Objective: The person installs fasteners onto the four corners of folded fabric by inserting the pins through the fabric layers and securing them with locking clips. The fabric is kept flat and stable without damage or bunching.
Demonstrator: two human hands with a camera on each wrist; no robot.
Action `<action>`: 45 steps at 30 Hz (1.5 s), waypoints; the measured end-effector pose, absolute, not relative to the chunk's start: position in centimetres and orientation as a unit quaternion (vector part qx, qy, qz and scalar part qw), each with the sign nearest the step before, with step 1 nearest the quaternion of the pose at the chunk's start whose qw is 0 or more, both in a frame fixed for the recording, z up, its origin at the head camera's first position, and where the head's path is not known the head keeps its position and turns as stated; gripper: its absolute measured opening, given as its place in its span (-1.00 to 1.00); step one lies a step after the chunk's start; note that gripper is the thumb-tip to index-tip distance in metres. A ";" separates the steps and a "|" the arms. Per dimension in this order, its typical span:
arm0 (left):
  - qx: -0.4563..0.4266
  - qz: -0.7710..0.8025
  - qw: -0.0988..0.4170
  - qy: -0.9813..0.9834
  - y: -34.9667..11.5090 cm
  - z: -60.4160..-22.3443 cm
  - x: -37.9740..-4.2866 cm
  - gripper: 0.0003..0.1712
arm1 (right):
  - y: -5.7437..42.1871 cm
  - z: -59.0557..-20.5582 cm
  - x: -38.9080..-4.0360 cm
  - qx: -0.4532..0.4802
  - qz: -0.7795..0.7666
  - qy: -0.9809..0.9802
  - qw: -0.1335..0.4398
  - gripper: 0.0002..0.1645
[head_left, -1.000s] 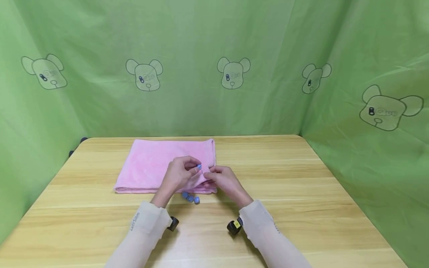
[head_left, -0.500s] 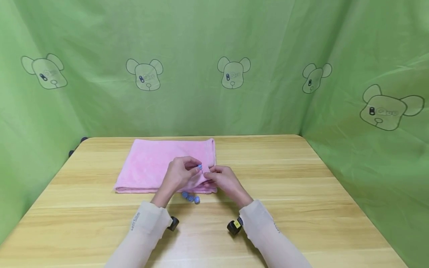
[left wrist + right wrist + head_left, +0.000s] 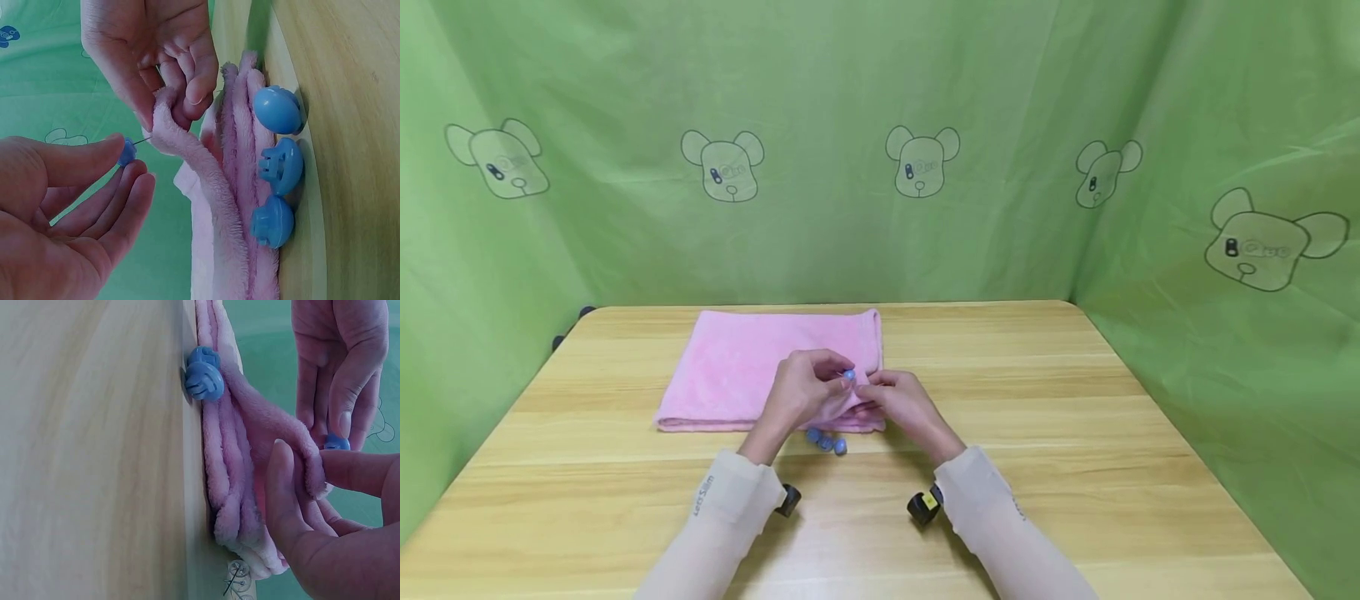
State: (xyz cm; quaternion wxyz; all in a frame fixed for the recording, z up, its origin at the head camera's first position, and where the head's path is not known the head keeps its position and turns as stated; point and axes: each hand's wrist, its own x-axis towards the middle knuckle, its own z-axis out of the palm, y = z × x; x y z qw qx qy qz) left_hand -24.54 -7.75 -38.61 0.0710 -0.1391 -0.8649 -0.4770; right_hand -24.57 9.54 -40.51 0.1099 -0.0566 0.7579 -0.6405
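Note:
A pink plush cloth [image 3: 760, 367] lies folded on the table. My left hand [image 3: 801, 387] pinches a blue-headed pin [image 3: 127, 152] between thumb and fingers over the cloth's near right corner. In the left wrist view, the pin's thin needle points at the cloth's lifted edge [image 3: 181, 140], its tip right at the fabric. My right hand [image 3: 904, 407] grips that raised edge, thumb on one side and fingers on the other. Several loose blue rounded caps [image 3: 277, 109], some with slotted undersides, lie along the cloth's near edge.
In the right wrist view, small clear discs with thin pins [image 3: 237, 572] lie by the cloth's end. The wooden table [image 3: 1037, 467] is enclosed by green curtains [image 3: 820, 242] printed with bear heads at the back and sides.
The blue-headed pin has shifted slightly right, toward the right hand, and turned a little between the left fingers. The right hand stays on the cloth's edge.

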 end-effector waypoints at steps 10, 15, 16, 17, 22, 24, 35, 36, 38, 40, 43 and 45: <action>-0.138 -0.451 0.093 -0.877 -7.6 -38.7 -24.4 -0.88 | 9.7 -40.8 -24.9 -0.058 -0.632 0.765 0.111 -0.80; -0.140 -0.455 0.089 -0.875 -7.6 -38.7 -24.5 -0.85 | 9.8 -40.8 -24.8 -0.048 -0.613 0.781 0.109 -0.59; -0.140 -0.457 0.088 -0.874 -7.5 -38.7 -24.5 -0.85 | 9.8 -40.8 -24.8 -0.048 -0.614 0.780 0.109 -0.55; -0.139 -0.460 0.087 -0.873 -7.5 -38.7 -24.5 -0.84 | 9.9 -40.8 -24.8 -0.049 -0.614 0.780 0.110 -0.51; -0.139 -0.471 0.083 -0.867 -7.5 -38.7 -24.5 -0.81 | 9.9 -40.9 -24.8 -0.056 -0.612 0.782 0.104 -0.50; -0.138 -0.466 0.082 -0.870 -7.5 -38.7 -24.5 -0.82 | 9.9 -40.9 -24.8 -0.054 -0.614 0.780 0.104 -0.51; -0.126 -0.437 0.054 -0.889 -8.0 -38.9 -24.7 -0.92 | 9.8 -41.0 -24.9 -0.057 -0.638 0.759 0.115 -0.53; -0.127 -0.438 0.053 -0.889 -8.0 -38.9 -24.7 -0.92 | 9.8 -41.0 -24.9 -0.056 -0.637 0.760 0.115 -0.54; -0.127 -0.438 0.051 -0.889 -8.0 -38.9 -24.7 -0.92 | 9.8 -40.9 -24.9 -0.055 -0.635 0.762 0.114 -0.56; -0.127 -0.436 0.048 -0.890 -7.9 -38.8 -24.6 -0.92 | 9.7 -40.9 -24.8 -0.054 -0.637 0.761 0.113 -0.59; -0.124 -0.433 0.043 -0.892 -7.9 -38.9 -24.6 -0.91 | 9.7 -40.8 -24.8 -0.050 -0.644 0.755 0.113 -0.63; -0.124 -0.429 0.042 -0.894 -7.9 -38.9 -24.6 -0.90 | 9.6 -40.8 -24.8 -0.050 -0.648 0.752 0.110 -0.64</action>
